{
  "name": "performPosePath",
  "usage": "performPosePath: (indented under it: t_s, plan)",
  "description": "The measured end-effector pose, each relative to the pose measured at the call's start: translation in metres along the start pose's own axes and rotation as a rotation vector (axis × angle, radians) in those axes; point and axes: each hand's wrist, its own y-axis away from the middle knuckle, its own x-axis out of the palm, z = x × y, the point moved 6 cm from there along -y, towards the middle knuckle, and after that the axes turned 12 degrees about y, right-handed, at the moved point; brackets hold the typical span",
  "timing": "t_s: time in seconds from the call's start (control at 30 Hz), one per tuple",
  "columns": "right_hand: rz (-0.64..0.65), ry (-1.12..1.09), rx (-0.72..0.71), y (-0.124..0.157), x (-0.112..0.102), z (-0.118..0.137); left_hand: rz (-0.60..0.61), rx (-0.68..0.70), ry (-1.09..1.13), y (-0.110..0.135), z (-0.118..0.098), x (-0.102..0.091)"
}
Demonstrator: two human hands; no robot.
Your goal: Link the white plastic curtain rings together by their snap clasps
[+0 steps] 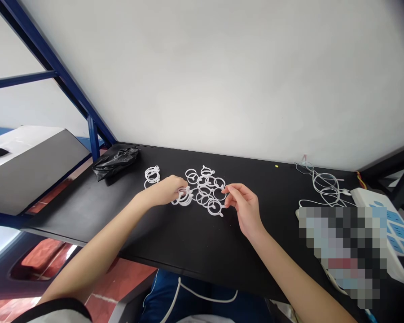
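A loose pile of white plastic curtain rings [206, 196], each with a small knob or eyelet, lies spread on the black table [195, 237]. At the pile's left side my left hand [170, 188] is closed on a small bunch of the curtain rings [184, 197]. My right hand [243, 204] reaches in from the right, its thumb and index finger pinched on the edge of one curtain ring [219, 194]. A separate stack of curtain rings [152, 175] sits just beyond my left hand, its near part hidden by that hand.
A crumpled black plastic bag [117, 162] lies at the back left. On the right are tangled white cables [326, 184], a white power strip [390, 224] with blue sockets, and a pixelated object [343, 251]. A blue metal frame [70, 96] rises at the left, and a white wall [222, 80] stands behind.
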Motion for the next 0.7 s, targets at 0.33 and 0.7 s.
performPosePath:
  t_s: [0.33, 0.7]
  plan:
    - [0.215, 0.086, -0.020, 0.007, 0.022, -0.003, -0.345, 0.263, 0.487, -0.022, -0.042, 0.012]
    - [0.289, 0.165, -0.062, 0.008, 0.026, -0.014, -0.351, 0.194, 0.832, -0.027, -0.038, 0.042]
